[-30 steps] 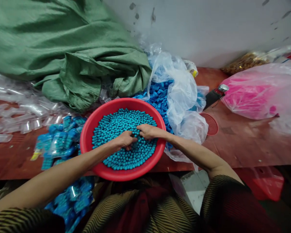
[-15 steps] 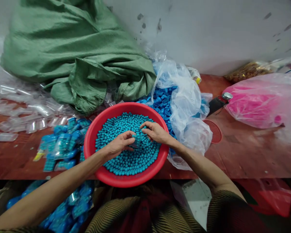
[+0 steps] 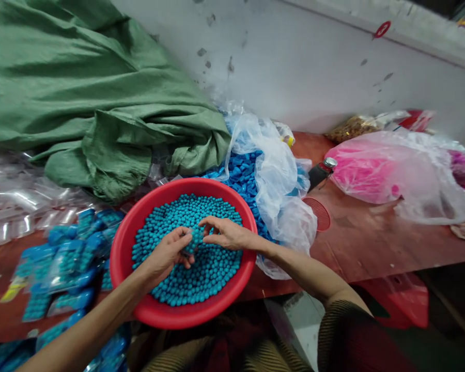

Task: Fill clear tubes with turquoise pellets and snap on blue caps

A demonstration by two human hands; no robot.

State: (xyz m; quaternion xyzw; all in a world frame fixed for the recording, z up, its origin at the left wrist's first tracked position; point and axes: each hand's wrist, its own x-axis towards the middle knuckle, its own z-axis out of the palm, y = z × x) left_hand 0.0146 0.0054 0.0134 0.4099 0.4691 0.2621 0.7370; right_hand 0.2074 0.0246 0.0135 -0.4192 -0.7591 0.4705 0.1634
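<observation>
A red plastic basin [image 3: 139, 305] full of small teal beads [image 3: 213, 268] sits at the near edge of the red-brown table. Both my hands are over its middle. My left hand [image 3: 166, 254] is curled around a small clear packet of teal beads [image 3: 195, 238]. My right hand [image 3: 225, 235] pinches the same packet from the right with thumb and fingers.
Filled bead packets [image 3: 62, 258] lie left of the basin, empty clear packets [image 3: 15, 206] behind them. A green sack [image 3: 101, 113] fills the back left. A clear bag of blue pieces [image 3: 267, 170] and a pink-filled bag [image 3: 387, 170] lie to the right, by a small red mesh lid [image 3: 318, 213].
Both hands lifted out of the beads, bringing up a small packet held between them. The view has swung to the right and tilted.
</observation>
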